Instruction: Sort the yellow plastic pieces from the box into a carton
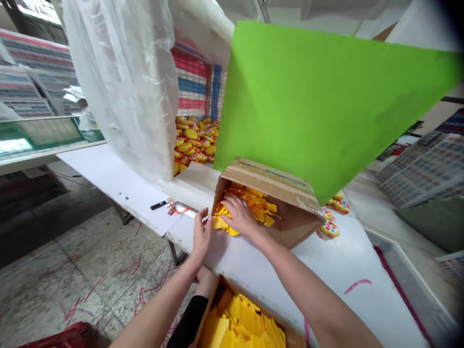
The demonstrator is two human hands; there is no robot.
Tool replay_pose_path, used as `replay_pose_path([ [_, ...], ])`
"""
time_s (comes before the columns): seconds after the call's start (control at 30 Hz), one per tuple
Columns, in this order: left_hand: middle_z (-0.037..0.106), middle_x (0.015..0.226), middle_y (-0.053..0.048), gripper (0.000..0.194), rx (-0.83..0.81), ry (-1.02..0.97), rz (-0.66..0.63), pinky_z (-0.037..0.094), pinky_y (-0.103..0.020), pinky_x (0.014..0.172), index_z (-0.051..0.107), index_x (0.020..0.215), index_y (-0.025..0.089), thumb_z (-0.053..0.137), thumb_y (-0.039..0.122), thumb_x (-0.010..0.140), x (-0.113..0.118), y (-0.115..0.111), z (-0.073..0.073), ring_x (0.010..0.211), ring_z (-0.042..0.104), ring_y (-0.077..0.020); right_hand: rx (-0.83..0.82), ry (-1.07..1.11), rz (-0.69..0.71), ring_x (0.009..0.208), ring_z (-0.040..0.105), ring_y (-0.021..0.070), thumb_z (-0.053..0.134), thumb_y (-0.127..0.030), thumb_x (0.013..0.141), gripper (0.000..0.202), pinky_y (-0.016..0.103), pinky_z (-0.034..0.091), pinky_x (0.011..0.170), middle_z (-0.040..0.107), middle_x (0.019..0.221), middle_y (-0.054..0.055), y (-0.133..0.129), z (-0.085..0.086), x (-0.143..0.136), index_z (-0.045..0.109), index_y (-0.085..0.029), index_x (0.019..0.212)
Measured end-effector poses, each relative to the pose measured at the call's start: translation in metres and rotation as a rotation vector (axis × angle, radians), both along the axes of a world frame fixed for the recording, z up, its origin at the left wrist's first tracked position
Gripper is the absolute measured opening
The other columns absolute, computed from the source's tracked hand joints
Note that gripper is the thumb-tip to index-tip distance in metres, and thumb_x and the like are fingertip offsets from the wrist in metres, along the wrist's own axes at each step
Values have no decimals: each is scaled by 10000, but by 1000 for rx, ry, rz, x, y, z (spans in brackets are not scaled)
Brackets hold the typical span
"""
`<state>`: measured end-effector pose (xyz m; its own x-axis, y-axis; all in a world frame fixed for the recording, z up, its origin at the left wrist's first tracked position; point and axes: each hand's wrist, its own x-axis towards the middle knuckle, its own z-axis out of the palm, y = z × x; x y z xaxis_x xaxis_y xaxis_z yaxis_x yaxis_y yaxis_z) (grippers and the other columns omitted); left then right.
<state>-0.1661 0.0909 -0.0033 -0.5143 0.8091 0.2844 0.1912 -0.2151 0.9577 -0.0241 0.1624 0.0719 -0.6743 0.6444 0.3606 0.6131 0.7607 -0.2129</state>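
Note:
A cardboard box (pixel 275 174) lies on its side on the white tabletop, its open end facing me. Loose yellow strips (pixel 259 205), thin and flat, are heaped inside. My right hand (pixel 239 216) reaches into the opening, fingers and thumb curved around some of these strips. Just outside the box's left edge, my left hand (pixel 202 234) stands upright with thumb and fingers apart, beside a yellow piece at the opening. Below the table edge, a second cardboard box (pixel 213 299) contains many flat yellow pieces (pixel 246 321).
Behind the box rises a large green board (pixel 319 96). Translucent plastic sheeting (pixel 134 87) hangs at left, near a heap of yellow patterned items (pixel 195 137). A black pen (pixel 158 205) and a silver tool with orange cord (pixel 181 208) lie left. A grey bin (pixel 406 275) stands right.

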Motion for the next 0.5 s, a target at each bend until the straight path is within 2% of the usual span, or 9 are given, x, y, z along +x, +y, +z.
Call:
replay_pose_path([
  [0.07, 544, 1206, -125, 362, -5, -35, 4, 452, -399, 969, 468, 1204, 177, 471, 404, 921, 7, 7, -11, 1138, 536, -223, 31, -70, 19, 1321, 342, 309, 670, -341, 802, 470, 493, 246, 1100, 567, 1273, 139, 7, -3, -10, 553, -174, 1226],
  [0.13, 540, 1213, -122, 365, -7, -50, -3, 433, -406, 1002, 453, 1224, 180, 462, 396, 929, 15, 9, -17, 1155, 529, -220, 52, -121, -2, 1291, 370, 333, 650, -334, 814, 419, 545, 216, 1090, 602, 1205, 154, 10, -7, -8, 569, -172, 1192],
  [0.2, 531, 1227, -119, 372, 14, -19, -4, 407, -419, 1036, 441, 1248, 184, 466, 377, 931, 22, 8, -20, 1177, 511, -220, 63, -152, -30, 1280, 378, 339, 603, -305, 843, 344, 570, 186, 1087, 613, 1179, 156, 7, -10, 5, 584, -181, 1163],
  [0.3, 478, 1303, -127, 412, 74, 101, -11, 343, -440, 1096, 402, 1314, 190, 459, 347, 938, 29, 5, -20, 1253, 446, -226, 58, -163, -55, 1304, 355, 324, 580, -286, 853, 320, 546, 151, 1108, 610, 1199, 139, -1, -12, 33, 594, -200, 1161],
  [0.4, 406, 1393, -135, 441, 85, 194, -23, 267, -454, 1146, 374, 1358, 197, 448, 339, 947, 33, 0, -19, 1338, 359, -236, 28, -126, -99, 1298, 369, 321, 575, -248, 842, 328, 539, 127, 1118, 617, 1203, 125, -11, -13, 59, 603, -200, 1166],
  [0.5, 379, 1425, -140, 455, 64, 221, -30, 247, -461, 1157, 362, 1378, 196, 435, 346, 954, 34, -2, -19, 1363, 330, -242, -20, -47, -146, 1273, 408, 308, 558, -205, 837, 319, 541, 126, 1117, 640, 1189, 94, -15, -15, 71, 622, -214, 1149],
])
